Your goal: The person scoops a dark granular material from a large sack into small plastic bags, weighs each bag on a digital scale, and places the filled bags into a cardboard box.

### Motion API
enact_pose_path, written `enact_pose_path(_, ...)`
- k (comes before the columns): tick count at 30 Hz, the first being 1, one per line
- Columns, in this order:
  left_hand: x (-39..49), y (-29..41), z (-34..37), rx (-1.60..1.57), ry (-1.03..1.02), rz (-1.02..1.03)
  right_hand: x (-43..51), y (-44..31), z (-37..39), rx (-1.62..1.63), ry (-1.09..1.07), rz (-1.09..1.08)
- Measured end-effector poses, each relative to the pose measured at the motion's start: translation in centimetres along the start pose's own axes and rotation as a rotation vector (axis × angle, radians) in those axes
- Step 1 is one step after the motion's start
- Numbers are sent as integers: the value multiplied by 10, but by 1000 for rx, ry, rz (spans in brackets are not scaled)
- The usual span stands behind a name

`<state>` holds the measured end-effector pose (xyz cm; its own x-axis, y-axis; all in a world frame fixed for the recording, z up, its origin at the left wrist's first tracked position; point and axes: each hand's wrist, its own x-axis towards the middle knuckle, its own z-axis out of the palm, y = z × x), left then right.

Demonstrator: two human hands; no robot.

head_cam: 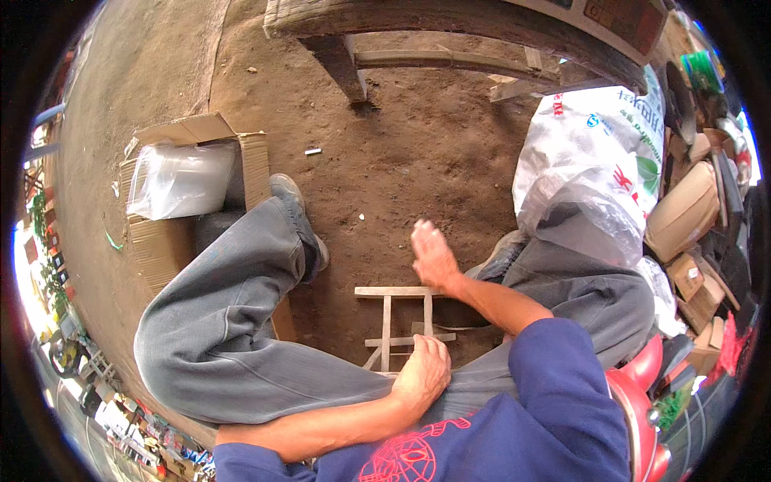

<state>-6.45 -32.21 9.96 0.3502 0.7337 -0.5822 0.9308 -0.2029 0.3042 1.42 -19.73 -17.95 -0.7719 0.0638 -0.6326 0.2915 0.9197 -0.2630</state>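
Observation:
My right hand point(435, 256) is held out between my knees, above the dirt floor, with its fingers stretched and slightly blurred. Nothing shows in it. Close to my lap lies my left hand point(424, 369), its back turned up and its fingers curled downward. What is under that palm is hidden. Between my legs stands a light wooden frame of thin slats point(393, 291), its near end hidden by my lap and left hand. The right wrist passes over the frame's far slat; whether they touch cannot be told.
An open cardboard box point(256, 165) holding clear plastic bags point(181, 181) is beside my left foot. A printed white plastic sack point(587, 144) leans by my right knee. Ahead stands a wooden bench point(409, 17). Cardboard pieces point(686, 205) pile up at right. Dirt floor point(385, 169) lies between.

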Motion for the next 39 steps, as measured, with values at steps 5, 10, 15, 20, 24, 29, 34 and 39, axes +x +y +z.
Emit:
enact_pose_path(5,-7,-2,1,57,0,8,53,2,-23,-132,230,45)
enact_pose_path(10,-9,-5,4,27,-4,1,48,-3,-19,67,260,122)
enact_pose_path(15,-13,-4,6,-5,-8,-21,59,-30,-23,-106,124,-255)
enact_pose_path(20,-16,-7,11,32,2,-48,109,-14,-40,130,461,131)
enact_pose_path(24,-18,-5,14,-7,5,-38,71,-65,-24,54,41,-163)
enact_pose_path(29,-22,-5,15,-12,9,-49,129,-61,-42,136,462,-71)
enact_pose_path(34,-22,-6,15,18,8,-53,122,-68,-47,5,233,-64)
enact_pose_path(39,-25,-3,17,2,15,-51,141,-104,-59,149,391,-283)
